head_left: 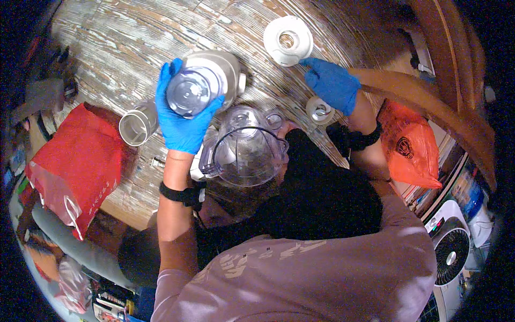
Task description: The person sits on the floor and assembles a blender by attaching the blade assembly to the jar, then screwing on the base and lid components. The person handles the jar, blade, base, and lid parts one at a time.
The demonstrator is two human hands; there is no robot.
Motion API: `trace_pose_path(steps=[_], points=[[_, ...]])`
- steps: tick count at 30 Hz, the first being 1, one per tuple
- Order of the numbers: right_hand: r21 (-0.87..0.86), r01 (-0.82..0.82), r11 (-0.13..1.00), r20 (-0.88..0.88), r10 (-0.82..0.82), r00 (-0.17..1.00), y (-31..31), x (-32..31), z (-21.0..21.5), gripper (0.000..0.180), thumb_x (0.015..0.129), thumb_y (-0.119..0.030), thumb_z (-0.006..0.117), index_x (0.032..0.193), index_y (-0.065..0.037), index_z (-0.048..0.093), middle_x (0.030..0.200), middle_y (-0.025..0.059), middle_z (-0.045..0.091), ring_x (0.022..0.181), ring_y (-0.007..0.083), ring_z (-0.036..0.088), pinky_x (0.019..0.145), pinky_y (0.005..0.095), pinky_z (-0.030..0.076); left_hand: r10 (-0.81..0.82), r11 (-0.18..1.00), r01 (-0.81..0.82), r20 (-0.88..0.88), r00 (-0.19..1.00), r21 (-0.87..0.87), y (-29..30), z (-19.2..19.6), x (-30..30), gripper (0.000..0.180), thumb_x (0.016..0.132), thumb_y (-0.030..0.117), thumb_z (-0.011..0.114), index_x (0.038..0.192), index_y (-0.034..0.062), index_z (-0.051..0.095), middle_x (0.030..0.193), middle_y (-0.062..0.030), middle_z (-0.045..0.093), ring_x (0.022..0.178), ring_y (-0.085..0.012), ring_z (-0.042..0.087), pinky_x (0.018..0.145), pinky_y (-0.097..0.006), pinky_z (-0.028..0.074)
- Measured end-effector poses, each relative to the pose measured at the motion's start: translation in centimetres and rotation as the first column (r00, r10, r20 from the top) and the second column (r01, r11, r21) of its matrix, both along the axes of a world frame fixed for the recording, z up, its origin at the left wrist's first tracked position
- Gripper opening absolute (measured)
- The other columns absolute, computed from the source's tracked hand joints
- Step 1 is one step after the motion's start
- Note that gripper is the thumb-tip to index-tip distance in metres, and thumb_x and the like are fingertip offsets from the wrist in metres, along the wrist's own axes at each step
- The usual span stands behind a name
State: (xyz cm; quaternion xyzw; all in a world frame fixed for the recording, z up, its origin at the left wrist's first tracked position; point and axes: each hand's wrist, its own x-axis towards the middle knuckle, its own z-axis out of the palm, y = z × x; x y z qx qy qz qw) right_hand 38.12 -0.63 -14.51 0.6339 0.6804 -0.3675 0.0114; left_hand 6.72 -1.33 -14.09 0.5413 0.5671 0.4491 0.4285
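Note:
My left hand (pixel 184 129), in a blue glove, curls around a clear plastic cup (pixel 189 92) that is in line with a rounded white appliance part (pixel 228 68). Whether the two are joined I cannot tell. At the upper right, my gloved right hand (pixel 333 83) has its fingertips closed at the rim of a white ring-shaped disc (pixel 277 52). Just below that hand lies a small round whitish part (pixel 317 114). Nearest my body stands a large clear plastic bowl (pixel 248 155) with a dark rim band. A clear jar (pixel 140 124) lies left of my left hand.
This rests on a streaked wooden surface (pixel 129 40). A red bag (pixel 80 161) is at the left, an orange plastic bag (pixel 410 145) at the right. Curved brown wooden bars (pixel 429 94) cross the right side. A fan (pixel 451 256) stands at the lower right.

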Motion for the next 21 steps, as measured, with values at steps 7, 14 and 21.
trace_pose_path(steps=[7, 14, 21], points=[[-0.216, -0.078, 0.973, 0.075, 0.096, 0.992, -3.0, 1.2, -0.8, 0.041, 0.093, -0.025, 0.048, 0.126, -0.003, 0.056, 0.108, 0.0264, 0.064, 0.101, 0.0391, 0.063, 0.089, 0.0429, 0.050, 0.122, 0.990, -0.119, -0.041, 0.992, 0.074, 2.2, -0.3, -1.4, 0.105, 0.057, 0.005, 0.091, 0.143, 0.0018, 0.030, 0.144, -0.0139, 0.042, 0.129, -0.0242, 0.045, 0.110, -0.037, 0.038], [-0.211, -0.041, 0.977, -0.017, 0.039, 0.999, -3.0, 0.0, -0.8, 0.042, 0.093, -0.025, 0.047, 0.127, -0.003, 0.055, 0.108, 0.0263, 0.064, 0.102, 0.0404, 0.063, 0.090, 0.0436, 0.049, 0.090, 0.996, -0.087, -0.068, 0.994, 0.036, 3.8, -0.7, -3.3, 0.101, 0.060, 0.003, 0.089, 0.142, 0.0037, 0.031, 0.142, -0.0116, 0.044, 0.128, -0.0238, 0.046, 0.110, -0.038, 0.040], [-0.206, -0.235, 0.950, -0.004, 0.240, 0.971, -3.9, 2.4, -5.1, 0.031, 0.090, -0.022, 0.050, 0.108, -0.002, 0.065, 0.097, 0.0218, 0.067, 0.088, 0.0358, 0.065, 0.079, 0.0403, 0.052, 0.080, 0.997, -0.080, -0.027, 0.996, 0.017, 3.8, -1.2, -4.0, 0.106, 0.059, 0.003, 0.090, 0.144, 0.0036, 0.028, 0.142, -0.0121, 0.045, 0.128, -0.0244, 0.046, 0.110, -0.039, 0.039]])
